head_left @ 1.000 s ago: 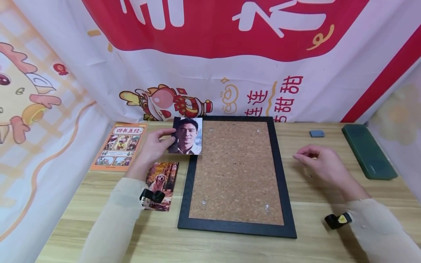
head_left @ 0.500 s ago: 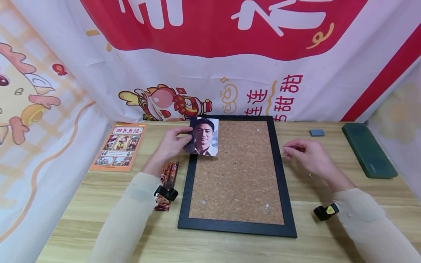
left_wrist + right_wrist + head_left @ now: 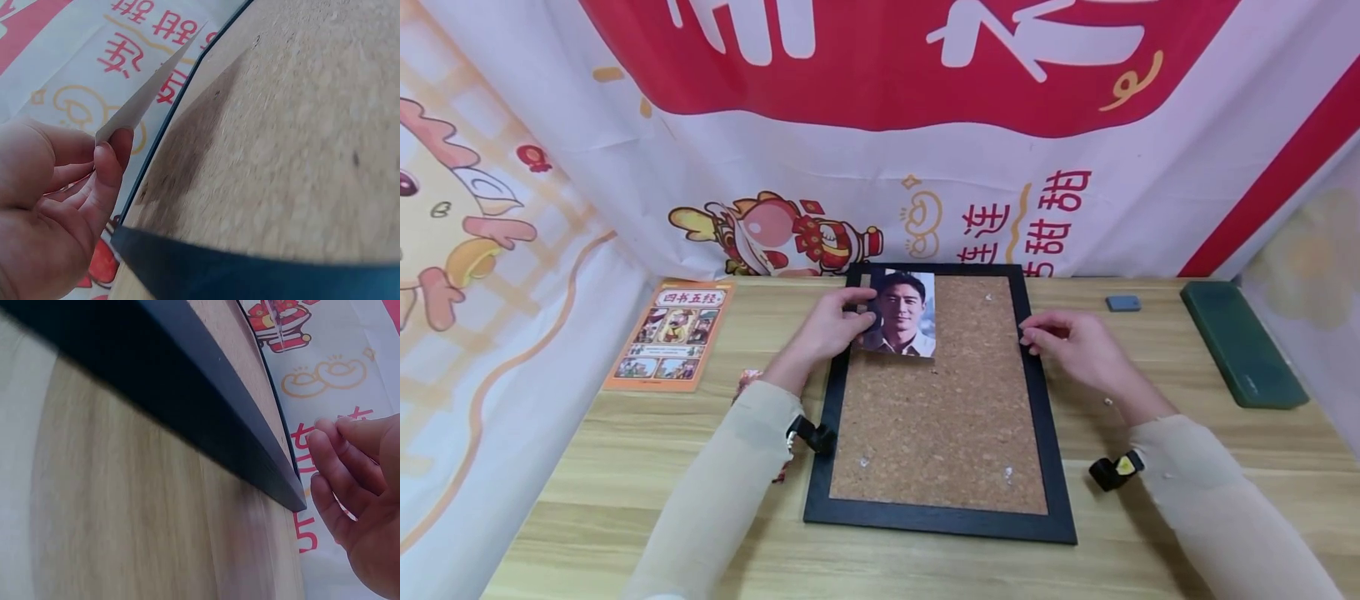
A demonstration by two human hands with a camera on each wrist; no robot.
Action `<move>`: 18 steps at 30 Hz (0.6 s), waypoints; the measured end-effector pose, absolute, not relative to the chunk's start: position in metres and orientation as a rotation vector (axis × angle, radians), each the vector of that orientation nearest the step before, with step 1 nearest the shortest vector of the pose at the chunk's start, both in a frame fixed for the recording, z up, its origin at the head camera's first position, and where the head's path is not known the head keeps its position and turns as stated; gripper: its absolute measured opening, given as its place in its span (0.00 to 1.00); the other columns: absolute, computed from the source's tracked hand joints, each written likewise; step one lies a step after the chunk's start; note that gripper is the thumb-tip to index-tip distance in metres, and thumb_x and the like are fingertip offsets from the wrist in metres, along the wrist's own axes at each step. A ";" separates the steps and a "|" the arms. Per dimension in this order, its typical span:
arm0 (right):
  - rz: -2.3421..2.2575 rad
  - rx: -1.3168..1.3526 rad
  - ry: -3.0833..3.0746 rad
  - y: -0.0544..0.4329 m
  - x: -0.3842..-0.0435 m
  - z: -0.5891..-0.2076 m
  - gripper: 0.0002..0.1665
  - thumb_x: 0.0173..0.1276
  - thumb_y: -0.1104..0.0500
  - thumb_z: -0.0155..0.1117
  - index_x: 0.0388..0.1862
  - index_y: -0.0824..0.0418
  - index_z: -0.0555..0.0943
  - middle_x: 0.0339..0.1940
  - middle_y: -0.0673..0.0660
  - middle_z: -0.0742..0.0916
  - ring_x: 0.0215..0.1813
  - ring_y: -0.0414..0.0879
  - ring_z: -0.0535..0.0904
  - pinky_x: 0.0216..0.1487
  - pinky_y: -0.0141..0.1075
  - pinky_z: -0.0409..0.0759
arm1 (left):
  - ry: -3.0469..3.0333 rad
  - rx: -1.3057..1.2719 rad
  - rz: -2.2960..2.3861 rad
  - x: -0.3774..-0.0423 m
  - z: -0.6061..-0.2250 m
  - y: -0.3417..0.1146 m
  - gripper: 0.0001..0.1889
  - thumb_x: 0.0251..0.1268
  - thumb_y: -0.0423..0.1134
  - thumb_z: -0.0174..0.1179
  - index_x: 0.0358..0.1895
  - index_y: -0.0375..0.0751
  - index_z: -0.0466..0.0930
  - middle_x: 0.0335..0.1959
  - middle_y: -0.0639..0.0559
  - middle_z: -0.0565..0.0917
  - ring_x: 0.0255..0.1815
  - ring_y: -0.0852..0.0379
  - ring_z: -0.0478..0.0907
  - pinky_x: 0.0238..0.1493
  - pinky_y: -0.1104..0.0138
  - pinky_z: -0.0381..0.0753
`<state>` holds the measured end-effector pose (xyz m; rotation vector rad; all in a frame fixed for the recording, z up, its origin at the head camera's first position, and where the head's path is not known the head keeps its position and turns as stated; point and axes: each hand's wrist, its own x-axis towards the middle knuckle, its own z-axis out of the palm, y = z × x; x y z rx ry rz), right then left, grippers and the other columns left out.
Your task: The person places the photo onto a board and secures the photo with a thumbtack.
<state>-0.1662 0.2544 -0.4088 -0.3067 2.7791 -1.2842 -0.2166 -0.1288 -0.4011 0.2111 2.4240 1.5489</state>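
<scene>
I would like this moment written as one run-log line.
left hand: pinches portrait photo, raised over cork board | right hand: at right side of black frame | right-hand contents: unclear

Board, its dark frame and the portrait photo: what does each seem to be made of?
Board: apparently cork, matte, given its brown speckled grain.
Frame: perhaps painted wood, though plastic is possible; dark, straight-edged bars.
Portrait photo: likely printed paper or thin card; the left wrist view shows a slim sheet with a plain pale back.

Portrait [image 3: 904, 317] now farther right over the corkboard [image 3: 943, 433], left hand [image 3: 831, 325] with it, right hand [image 3: 1075, 342] shifted left to the frame's [image 3: 1047, 417] right side
</scene>
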 end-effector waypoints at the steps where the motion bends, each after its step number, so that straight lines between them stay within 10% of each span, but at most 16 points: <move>1: -1.290 -0.315 2.780 0.252 -0.167 -0.409 0.15 0.84 0.58 0.62 0.57 0.67 0.88 0.46 0.63 0.93 0.41 0.39 0.88 0.42 0.26 0.83 | 2.422 0.203 1.546 -0.217 -0.401 -0.127 0.24 0.81 0.31 0.59 0.76 0.36 0.75 0.63 0.35 0.83 0.25 0.62 0.78 0.27 0.70 0.75; 18: -1.318 -0.260 2.749 0.226 -0.183 -0.411 0.13 0.84 0.59 0.63 0.56 0.65 0.87 0.42 0.63 0.92 0.43 0.49 0.87 0.42 0.29 0.82 | 2.382 0.238 1.531 -0.232 -0.412 -0.092 0.24 0.79 0.31 0.61 0.74 0.33 0.75 0.60 0.35 0.84 0.27 0.58 0.79 0.29 0.69 0.80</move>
